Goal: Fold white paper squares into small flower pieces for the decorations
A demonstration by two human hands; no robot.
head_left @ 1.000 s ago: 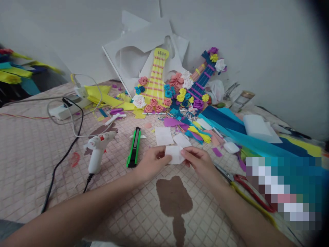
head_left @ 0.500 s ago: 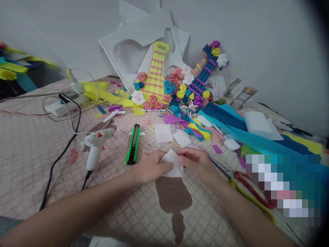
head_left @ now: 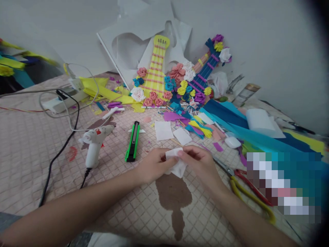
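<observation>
Left hand [head_left: 153, 167] and right hand [head_left: 199, 164] meet palms inward — fingers of both pinching 1 white paper piece [head_left: 176, 165].

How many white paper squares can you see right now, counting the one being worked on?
3. One white paper piece is pinched between the left hand and right hand. Two flat squares lie just beyond them. More may hide in the scraps.

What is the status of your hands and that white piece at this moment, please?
Left hand and right hand both pinching the white paper piece, held just above the mat. Green utility knife left, scissors right, both apart. Nothing in the way.
</observation>
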